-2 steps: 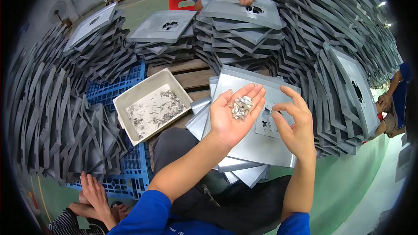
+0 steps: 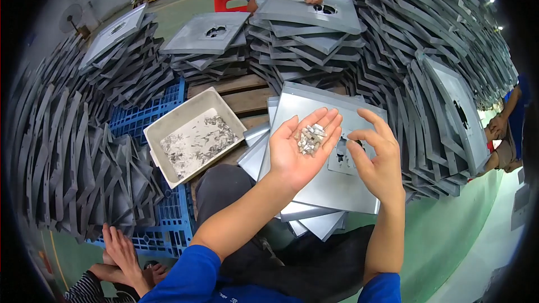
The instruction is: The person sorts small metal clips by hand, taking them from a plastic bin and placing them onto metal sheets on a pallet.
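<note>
Head view, and it's very nearly a freeze: next to the picture from an instant ago, the whole scene slips a touch leftward, probably just the head shifting, while both hands keep their pose, so I'd judge the work in hand stands right where it did. Look at the left hand [image 2: 291, 164], palm up, fingers stretched out, its grip wide, and there in the hollow sit the small metal pieces [image 2: 309, 139], just resting, nothing closed over them. Over to the right hand [image 2: 380, 164], just beside it: thumb and forefinger curve toward each other, the grip narrow, and no piece shows in the gap. Now those pieces: pale, silvery, some flashing bright, heaped loosely every which way, too small to make out their exact shape. Underneath both hands lies a smooth grey metal panel [image 2: 337, 188], topping a stack, its cutout partly covered by the right fingers. And off to the left, a cream tray [image 2: 185, 113], more little bits scattered across its bottom.
</note>
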{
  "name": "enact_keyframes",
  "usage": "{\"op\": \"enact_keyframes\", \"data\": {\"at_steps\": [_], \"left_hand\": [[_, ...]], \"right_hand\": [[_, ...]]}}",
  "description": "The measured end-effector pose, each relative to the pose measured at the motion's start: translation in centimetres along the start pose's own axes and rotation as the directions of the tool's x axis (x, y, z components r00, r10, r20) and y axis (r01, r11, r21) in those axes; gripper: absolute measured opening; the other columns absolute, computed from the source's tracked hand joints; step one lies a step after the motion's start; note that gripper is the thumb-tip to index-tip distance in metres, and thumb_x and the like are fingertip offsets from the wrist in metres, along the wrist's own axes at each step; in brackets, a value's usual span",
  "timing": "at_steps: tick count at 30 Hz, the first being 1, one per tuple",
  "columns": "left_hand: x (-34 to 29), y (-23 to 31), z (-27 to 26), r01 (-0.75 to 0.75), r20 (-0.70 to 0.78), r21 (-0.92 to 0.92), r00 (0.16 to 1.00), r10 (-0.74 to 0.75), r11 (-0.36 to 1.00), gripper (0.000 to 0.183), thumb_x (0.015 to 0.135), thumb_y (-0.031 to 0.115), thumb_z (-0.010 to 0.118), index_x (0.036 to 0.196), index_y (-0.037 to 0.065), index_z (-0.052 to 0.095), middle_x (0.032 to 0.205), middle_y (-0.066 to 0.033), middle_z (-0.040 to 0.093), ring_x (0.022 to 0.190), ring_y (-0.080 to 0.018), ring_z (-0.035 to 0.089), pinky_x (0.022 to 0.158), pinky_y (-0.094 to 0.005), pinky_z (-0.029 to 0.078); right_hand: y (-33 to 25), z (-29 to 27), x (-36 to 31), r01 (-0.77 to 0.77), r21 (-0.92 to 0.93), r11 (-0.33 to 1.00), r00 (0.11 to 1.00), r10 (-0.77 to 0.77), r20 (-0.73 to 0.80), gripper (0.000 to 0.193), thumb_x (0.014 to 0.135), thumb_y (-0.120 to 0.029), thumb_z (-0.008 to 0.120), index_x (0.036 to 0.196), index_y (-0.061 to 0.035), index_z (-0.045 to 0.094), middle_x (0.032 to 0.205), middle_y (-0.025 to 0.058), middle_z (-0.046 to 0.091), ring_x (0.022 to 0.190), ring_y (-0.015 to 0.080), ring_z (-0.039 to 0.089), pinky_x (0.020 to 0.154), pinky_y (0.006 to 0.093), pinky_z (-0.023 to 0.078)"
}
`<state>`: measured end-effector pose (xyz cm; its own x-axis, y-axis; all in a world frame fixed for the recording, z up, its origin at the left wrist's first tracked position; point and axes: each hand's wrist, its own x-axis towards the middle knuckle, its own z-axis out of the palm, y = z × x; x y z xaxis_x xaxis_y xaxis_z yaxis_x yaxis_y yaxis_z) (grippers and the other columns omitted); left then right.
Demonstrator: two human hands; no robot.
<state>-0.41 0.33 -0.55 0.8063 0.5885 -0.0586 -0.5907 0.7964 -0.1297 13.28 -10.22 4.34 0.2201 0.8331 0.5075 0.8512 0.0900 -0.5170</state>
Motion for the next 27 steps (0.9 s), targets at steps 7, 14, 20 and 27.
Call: {"op": "enact_keyframes", "data": {"at_steps": [7, 14, 20, 27], "left_hand": [[-0.2, -1.7, -1.1, 0.029, 0.014, 0.011, 0.999, -0.029, 1.0, 0.056, 0.1, 0.029, 0.028, 0.143, -0.007, 0.028, 0.147, -0.0239, 0.034, 0.14, -0.0344, 0.03, 0.113, -0.0468, 0.028], [-0.6, -1.7, -1.7, 0.064, 0.016, 0.097, 0.998, -0.066, 0.993, 0.058, 0.1, 0.032, 0.026, 0.144, -0.006, 0.029, 0.145, -0.0206, 0.038, 0.132, -0.0308, 0.039, 0.109, -0.0434, 0.033], [-0.8, -2.2, -1.8, 0.108, 0.038, 0.146, 0.993, -0.115, 0.983, 0.06, 0.099, 0.035, 0.026, 0.143, -0.005, 0.031, 0.142, -0.0172, 0.043, 0.125, -0.0296, 0.044, 0.109, -0.0463, 0.032], [-0.8, -2.3, -0.9, 0.095, -0.045, 0.096, 0.995, -0.091, 0.991, 0.053, 0.097, 0.035, 0.031, 0.13, -0.004, 0.046, 0.129, -0.0188, 0.052, 0.11, -0.0249, 0.054, 0.103, -0.0416, 0.039]], "right_hand": [[-0.1, 1.0, 0.2, 0.063, 0.065, 0.996, 0.996, -0.066, 0.052, 0.014, 0.073, -0.005, 0.071, 0.087, -0.0045, 0.068, 0.128, 0.0191, 0.056, 0.117, 0.0372, 0.054, 0.095, 0.0422, 0.044], [-0.4, 2.3, 0.0, 0.023, 0.029, 0.999, 0.991, -0.027, 0.128, 0.019, 0.072, -0.003, 0.071, 0.09, -0.0043, 0.069, 0.136, 0.0209, 0.049, 0.124, 0.0359, 0.05, 0.099, 0.0408, 0.041], [-0.3, 2.7, -0.2, 0.008, 0.06, 0.998, 0.984, -0.019, 0.175, 0.025, 0.071, -0.002, 0.071, 0.095, -0.0048, 0.07, 0.138, 0.0223, 0.047, 0.127, 0.0366, 0.047, 0.1, 0.0423, 0.04], [-0.5, 2.3, 0.0, -0.128, 0.23, 0.965, 0.977, 0.082, 0.198, 0.024, 0.074, -0.005, 0.07, 0.098, -0.0053, 0.071, 0.136, 0.0241, 0.049, 0.126, 0.0381, 0.047, 0.101, 0.0414, 0.041]]}}
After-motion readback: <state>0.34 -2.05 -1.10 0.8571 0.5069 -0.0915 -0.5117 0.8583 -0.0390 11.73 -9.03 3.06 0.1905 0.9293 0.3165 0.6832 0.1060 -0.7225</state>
